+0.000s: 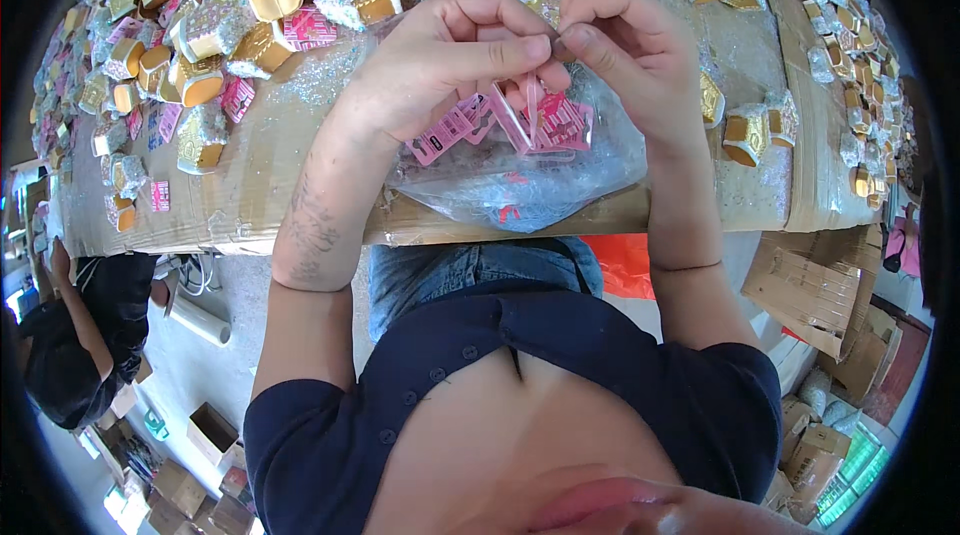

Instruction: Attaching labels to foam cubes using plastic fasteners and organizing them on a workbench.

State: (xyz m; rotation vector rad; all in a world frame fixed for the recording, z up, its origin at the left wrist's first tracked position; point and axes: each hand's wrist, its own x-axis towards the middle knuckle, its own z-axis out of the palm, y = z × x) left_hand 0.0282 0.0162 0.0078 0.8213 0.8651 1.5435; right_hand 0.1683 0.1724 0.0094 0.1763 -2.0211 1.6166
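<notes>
My left hand (450, 60) and my right hand (632, 53) meet above the table, thumbs and forefingers pinched together. Between the fingertips is something small and dark that I cannot make out. Just below the left fingers, a small clear packet with pink edges (512, 120) stands or hangs; whether the left hand holds it is unclear. Under both hands, a clear plastic bag (520, 197) lies spread on the cardboard. On it are several pink printed cards (440, 138), partly overlapping.
Gold-based, glitter-filled containers (203, 83) crowd the left side of the cardboard-covered table (260, 160). More gold containers (746, 133) lie at the right. Loose glitter is scattered about. A person in dark clothes (70, 355) is at far left; open cardboard boxes (812, 287) stand at right.
</notes>
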